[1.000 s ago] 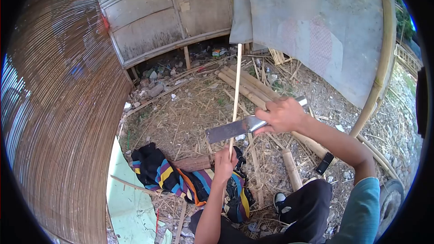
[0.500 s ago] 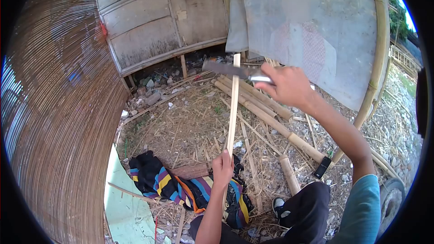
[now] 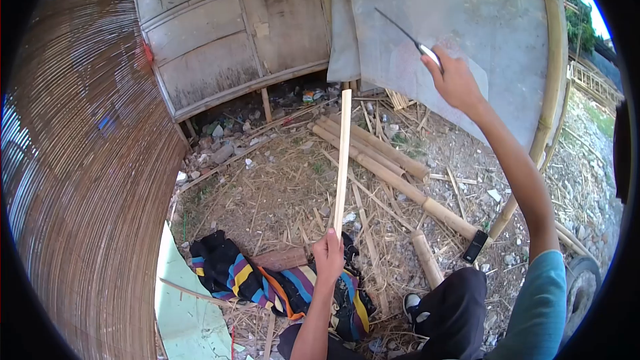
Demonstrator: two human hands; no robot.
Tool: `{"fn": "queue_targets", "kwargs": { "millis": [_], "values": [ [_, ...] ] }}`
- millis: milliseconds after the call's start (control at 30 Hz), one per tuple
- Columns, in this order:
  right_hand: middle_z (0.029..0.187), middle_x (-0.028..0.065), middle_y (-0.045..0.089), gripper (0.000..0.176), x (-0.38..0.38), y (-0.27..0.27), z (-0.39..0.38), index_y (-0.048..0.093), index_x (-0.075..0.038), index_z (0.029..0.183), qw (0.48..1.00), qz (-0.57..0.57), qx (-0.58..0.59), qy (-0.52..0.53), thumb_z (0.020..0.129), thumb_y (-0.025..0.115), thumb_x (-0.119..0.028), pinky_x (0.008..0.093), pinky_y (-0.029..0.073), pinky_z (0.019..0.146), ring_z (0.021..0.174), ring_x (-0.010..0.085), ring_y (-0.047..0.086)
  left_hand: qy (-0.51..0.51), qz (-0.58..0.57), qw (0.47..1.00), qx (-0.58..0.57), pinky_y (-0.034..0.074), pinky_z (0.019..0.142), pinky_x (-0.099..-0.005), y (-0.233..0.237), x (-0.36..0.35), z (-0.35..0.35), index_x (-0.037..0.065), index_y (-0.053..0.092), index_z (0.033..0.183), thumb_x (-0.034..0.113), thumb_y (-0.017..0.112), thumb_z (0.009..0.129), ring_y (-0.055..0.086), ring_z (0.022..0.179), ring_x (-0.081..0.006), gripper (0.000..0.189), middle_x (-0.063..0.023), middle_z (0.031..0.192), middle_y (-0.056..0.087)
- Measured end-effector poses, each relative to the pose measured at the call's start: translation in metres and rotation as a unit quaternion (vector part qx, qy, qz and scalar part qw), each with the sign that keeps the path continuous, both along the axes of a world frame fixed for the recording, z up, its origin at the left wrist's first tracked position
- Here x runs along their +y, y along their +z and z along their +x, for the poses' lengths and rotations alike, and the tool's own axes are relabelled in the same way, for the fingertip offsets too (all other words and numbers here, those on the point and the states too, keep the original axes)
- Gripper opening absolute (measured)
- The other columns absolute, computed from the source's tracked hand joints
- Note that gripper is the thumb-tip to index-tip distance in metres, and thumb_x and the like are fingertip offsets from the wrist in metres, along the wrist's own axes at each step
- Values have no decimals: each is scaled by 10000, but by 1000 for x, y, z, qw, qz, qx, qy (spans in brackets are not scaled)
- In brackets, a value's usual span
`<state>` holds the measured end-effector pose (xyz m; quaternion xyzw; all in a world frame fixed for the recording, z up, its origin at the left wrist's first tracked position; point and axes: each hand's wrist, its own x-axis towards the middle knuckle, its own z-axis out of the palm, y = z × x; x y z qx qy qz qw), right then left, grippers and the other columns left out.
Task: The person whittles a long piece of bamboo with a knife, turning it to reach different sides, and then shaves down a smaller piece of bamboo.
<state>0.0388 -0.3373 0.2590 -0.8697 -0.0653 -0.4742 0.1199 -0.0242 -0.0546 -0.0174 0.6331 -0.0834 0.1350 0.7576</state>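
Note:
My left hand (image 3: 328, 253) is closed around the lower part of a pale bamboo strip (image 3: 343, 160), which stands nearly upright. Up and to the right, my right hand (image 3: 457, 80) grips the handle of a long-bladed knife (image 3: 400, 29). The blade points up and left, apart from the strip. Below my left hand lies a striped cloth (image 3: 253, 277) with a piece of wood (image 3: 280, 258) on it.
Bamboo poles (image 3: 400, 183) lie on the littered ground, with a black phone-like device (image 3: 475, 247) at one pole's end. A woven wall (image 3: 87, 160) stands left, a panel wall (image 3: 227, 40) ahead, a grey sheet (image 3: 493, 13) right. A tyre (image 3: 582, 290) is at lower right.
My right hand has lifted the knife up and to the right, away from the strip's upper part. The blade has swung from nearly level to slanting upward. My left hand still holds the strip.

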Motion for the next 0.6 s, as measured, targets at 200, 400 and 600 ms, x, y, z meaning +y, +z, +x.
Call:
{"fn": "queue_targets", "kwargs": {
  "millis": [200,400,600],
  "values": [
    [497,61,504,478,51,-64,-51,459,-137,814,917,-376,-34,125,819,437,-615,319,398,343,424,187,549,-67,-47,994,69,216,347,-229,3,4,8,75,384,555,337,335,968,265,348,-74,491,19,445,301],
    [519,111,535,448,44,-55,-2,466,-107,846,973,-227,-12,33,851,450,-554,393,432,384,477,278,584,-215,-102,963,130,203,314,-230,13,6,-1,87,342,555,339,312,960,230,323,-79,477,10,418,273],
    [570,161,576,391,10,-7,-2,477,-73,907,999,-14,-32,16,908,423,-460,456,462,482,550,387,581,-183,-62,977,89,196,310,-226,13,20,-1,95,337,569,355,296,948,210,315,-83,462,11,412,262]
  ]
}}
